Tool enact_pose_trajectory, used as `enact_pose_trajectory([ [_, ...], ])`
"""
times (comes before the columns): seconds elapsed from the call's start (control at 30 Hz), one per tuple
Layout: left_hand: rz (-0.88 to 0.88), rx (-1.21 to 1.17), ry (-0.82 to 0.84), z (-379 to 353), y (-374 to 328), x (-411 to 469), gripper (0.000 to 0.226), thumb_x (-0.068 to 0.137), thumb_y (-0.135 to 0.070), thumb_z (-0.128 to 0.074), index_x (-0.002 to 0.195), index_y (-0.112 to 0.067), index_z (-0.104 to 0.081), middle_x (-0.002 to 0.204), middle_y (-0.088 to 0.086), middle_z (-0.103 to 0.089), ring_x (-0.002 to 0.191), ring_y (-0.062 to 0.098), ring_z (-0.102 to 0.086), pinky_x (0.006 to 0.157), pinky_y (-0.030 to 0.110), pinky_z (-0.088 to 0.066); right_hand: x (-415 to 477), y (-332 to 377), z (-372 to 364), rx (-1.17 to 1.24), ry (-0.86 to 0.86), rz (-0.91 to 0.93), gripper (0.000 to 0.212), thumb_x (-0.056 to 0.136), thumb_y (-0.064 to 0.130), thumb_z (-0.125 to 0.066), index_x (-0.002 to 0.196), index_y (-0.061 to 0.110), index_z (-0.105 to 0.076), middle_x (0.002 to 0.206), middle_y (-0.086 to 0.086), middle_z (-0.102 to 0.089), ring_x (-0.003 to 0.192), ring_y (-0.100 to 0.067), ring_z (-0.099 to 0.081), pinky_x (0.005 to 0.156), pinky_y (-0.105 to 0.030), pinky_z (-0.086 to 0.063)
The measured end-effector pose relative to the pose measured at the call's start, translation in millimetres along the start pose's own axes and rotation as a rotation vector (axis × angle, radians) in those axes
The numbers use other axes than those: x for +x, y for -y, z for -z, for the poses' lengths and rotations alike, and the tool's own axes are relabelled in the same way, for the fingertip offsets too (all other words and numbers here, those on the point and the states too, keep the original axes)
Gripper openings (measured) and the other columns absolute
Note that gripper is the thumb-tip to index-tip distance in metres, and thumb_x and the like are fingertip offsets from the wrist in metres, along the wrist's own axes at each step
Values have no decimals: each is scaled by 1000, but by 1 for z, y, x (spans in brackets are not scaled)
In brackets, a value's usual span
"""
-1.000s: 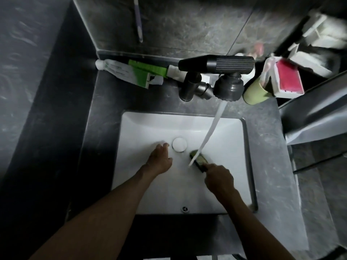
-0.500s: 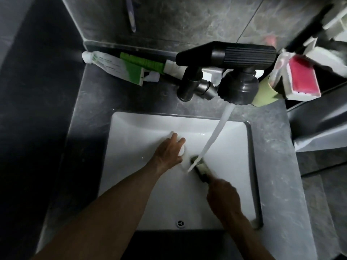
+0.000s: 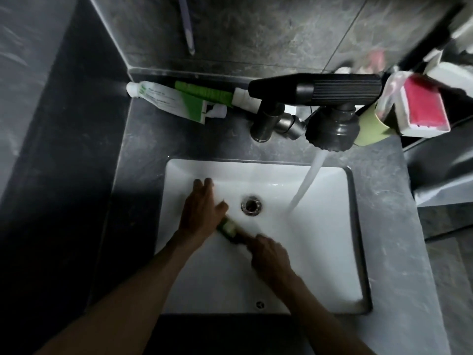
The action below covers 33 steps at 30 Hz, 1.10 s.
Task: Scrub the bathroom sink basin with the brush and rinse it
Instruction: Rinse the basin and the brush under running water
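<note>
Head view, one entry: brush (image 3: 227, 228) lying low in the sink basin (image 3: 320, 252), its head just below and left of the drain (image 3: 251, 205). Its long axis runs from our right hand (image 3: 268, 254), fingers clamped round the handle, up-left to our left hand (image 3: 202, 208), fingers straight on the basin floor beside the head. Water stream (image 3: 307, 183) lands right of the drain, so we judge the next stroke goes rightward.

Home bathroom: white sink basin (image 3: 332, 252), toothpaste tube (image 3: 166, 101), running faucet (image 3: 314, 85).
</note>
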State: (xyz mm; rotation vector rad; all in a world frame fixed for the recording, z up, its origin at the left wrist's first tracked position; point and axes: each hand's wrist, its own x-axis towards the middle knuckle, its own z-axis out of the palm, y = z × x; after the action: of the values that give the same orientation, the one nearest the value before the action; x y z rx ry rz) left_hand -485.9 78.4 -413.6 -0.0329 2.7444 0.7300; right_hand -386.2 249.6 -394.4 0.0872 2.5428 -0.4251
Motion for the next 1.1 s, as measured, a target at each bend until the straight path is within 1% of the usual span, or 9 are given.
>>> enact_pose_trajectory([
  [0.07,-5,28,-46,6,11,-7,68,91,-38,-64,146,-7,-37,148,25,-38,127,44,-47,102,47,-43,27,-2,2,85,-260,-89,49,94,8,-47,135,35,-45,111,-14,-66,86,-37,-66,70,-39,-54],
  [0.13,-21,39,-103,12,15,-10,69,91,-36,-67,146,-7,-38,147,24,-38,122,44,-50,98,47,-47,44,7,3,145,-181,-66,56,99,15,-43,143,50,-35,121,-6,-62,93,-28,-64,73,-39,-57],
  [0.2,1,39,-117,17,17,-12,71,91,-35,-69,148,-6,-38,149,25,-37,121,45,-50,96,48,-48,49,16,-4,102,-69,90,40,101,21,-43,133,43,-50,114,0,-61,88,-21,-63,68,-38,-53],
  [0.3,-19,26,-95,16,17,-11,66,88,-33,-71,142,-7,-41,140,21,-40,111,44,-53,90,46,-51,40,-4,14,85,-148,3,26,97,36,-47,116,32,-64,108,-3,-63,96,-27,-63,79,-39,-49],
  [0.53,-109,-145,6,3,-8,-16,46,84,-28,-73,121,-23,-45,116,3,-35,86,27,-57,73,39,-56,2,-82,24,-93,-286,-304,61,93,8,-37,147,37,-37,115,-7,-64,93,-32,-66,78,-42,-54],
  [0.63,-89,-163,2,-2,-13,-13,48,84,-30,-75,122,-26,-46,116,1,-33,87,21,-50,73,33,-53,3,-41,10,28,-64,-181,52,94,10,-41,139,36,-46,115,-7,-63,98,-30,-65,79,-37,-52],
  [0.77,-77,-97,-56,1,-5,-8,49,85,-29,-76,125,-23,-49,120,6,-40,91,14,-44,71,27,-46,20,-10,-2,87,-99,100,67,99,14,-45,149,52,-22,107,-5,-60,83,-24,-61,69,-35,-53],
  [0.87,-90,-87,-31,-1,-1,-2,47,82,-27,-76,122,-23,-51,120,4,-45,93,17,-48,73,27,-41,19,-46,13,3,-121,-77,53,95,10,-44,141,37,-46,119,-6,-63,100,-32,-64,82,-40,-53],
  [1.1,-294,-253,42,-36,-31,19,52,69,-18,-84,116,-19,-61,121,3,-53,108,19,-52,89,28,-48,-12,-83,18,-76,-125,-131,54,97,16,-42,142,45,-39,128,3,-59,102,-27,-65,81,-38,-52],
])
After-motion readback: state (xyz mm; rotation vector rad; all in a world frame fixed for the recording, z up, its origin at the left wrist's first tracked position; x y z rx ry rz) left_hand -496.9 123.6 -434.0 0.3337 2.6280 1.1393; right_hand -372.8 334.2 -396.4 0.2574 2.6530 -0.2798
